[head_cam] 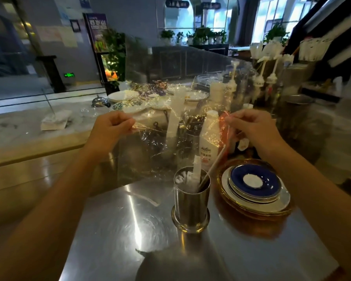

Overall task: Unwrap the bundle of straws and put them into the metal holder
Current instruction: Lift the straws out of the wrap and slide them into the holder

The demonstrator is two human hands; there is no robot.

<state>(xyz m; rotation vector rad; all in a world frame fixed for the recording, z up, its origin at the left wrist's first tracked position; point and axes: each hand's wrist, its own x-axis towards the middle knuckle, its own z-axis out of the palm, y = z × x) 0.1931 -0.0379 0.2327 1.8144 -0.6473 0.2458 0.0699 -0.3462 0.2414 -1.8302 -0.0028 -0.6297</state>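
Above the steel table point(114, 224): clear wrapper point(170, 126) stretched wide between two hands.

Left hand point(109, 129) pinches one edge of the film, fingers closed on it; right hand point(251, 127) pinches the opposite edge, closed likewise. Held high and taut, probably so the contents drop clear. Paper-sleeved straws point(195, 176) already stand in the metal holder point(190, 201) directly below, one thin straw leaning right. Whether any remain in the film, cannot tell. Stacked saucers point(253, 184) sit just beside the holder.

Bright window backlight, glare on the steel counter point(130, 216), soft blur, bowed edges.
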